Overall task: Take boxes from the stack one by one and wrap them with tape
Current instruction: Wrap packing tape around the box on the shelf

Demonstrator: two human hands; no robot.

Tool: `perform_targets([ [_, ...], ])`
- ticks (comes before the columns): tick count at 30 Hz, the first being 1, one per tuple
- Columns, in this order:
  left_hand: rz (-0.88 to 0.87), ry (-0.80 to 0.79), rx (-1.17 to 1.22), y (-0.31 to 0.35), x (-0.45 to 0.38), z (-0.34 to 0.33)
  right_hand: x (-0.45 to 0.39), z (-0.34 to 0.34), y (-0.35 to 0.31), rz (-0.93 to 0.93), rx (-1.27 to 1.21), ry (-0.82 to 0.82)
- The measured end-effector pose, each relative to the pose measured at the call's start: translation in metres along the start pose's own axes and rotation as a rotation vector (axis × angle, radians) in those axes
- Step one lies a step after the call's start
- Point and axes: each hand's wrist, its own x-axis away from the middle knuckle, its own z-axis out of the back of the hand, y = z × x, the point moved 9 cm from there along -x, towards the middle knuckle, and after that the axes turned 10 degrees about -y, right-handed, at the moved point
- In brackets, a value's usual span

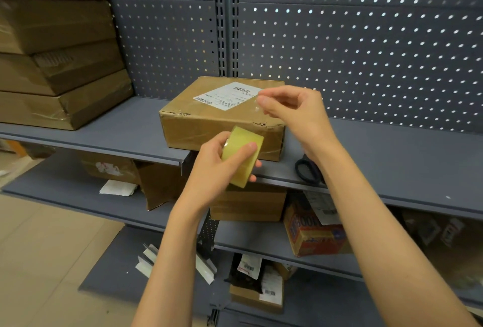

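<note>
A brown cardboard box [209, 120] with a white shipping label on top lies on the grey shelf [130, 128], in the middle of the view. My left hand [217, 167] grips a yellowish roll of clear tape [241, 155] just in front of the box. My right hand [292, 109] hovers over the box's right end and pinches the loose end of the clear tape between thumb and fingers. A stack of flat brown boxes [57, 65] stands on the shelf at the left.
Black-handled scissors [307, 169] lie on the shelf right of the box, partly behind my right forearm. A perforated grey back panel [366, 52] closes the shelf. Lower shelves hold more boxes, a red carton [313, 235] and paper scraps.
</note>
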Motion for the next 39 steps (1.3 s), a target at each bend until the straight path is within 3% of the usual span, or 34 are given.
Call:
perform_targets([
  [6, 0.011, -0.036, -0.005, 0.001, 0.0, -0.006, 0.003, 0.012, -0.003, 0.016, 0.04, 0.068],
  [15, 0.122, 0.11, 0.02, -0.003, -0.005, -0.004, -0.005, 0.009, -0.046, 0.213, 0.266, 0.108],
  [23, 0.109, 0.139, 0.139, -0.003, -0.001, -0.012, -0.041, 0.007, -0.011, 0.077, 0.354, -0.012],
  [39, 0.157, 0.147, 0.234, -0.009, -0.019, -0.012, -0.07, 0.013, 0.029, -0.019, 0.427, -0.051],
])
